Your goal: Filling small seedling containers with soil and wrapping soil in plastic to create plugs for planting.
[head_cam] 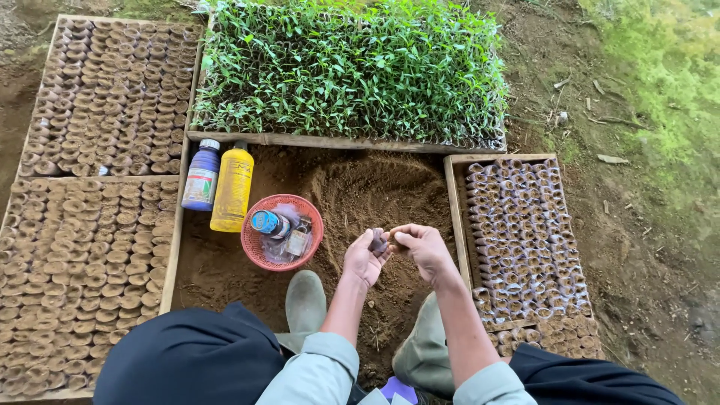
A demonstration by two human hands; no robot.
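Seen from above, over a patch of loose brown soil (pixel 352 195) framed by wooden trays. Left hand (pixel 365 256) cupped palm-up, cradling a small dark soil-filled pot (pixel 378 241). Right hand (pixel 424 246) pinched at the top of that same pot, fingertips touching it. Both hands held low over the soil, just ahead of two green rubber boots (pixel 306 300).

Progress, judged from the layout: two left trays (pixel 90 247) packed nearly full of small filled pots; right tray (pixel 517 240) also crowded with plastic-sleeved pots, its near end filled with brown ones. Seedling tray (pixel 352 67) beyond the soil thick with green shoots, seemingly not yet moved into pots. So, much filling done, with planting likely ahead.

Room to move: open soil ahead of and around the hands, hemmed by tray edges left, right and beyond. Red basket (pixel 255 247) of small bottles just left of the hands; a blue bottle (pixel 201 176) and a yellow bottle (pixel 232 187) standing beside it, against the left tray's edge.
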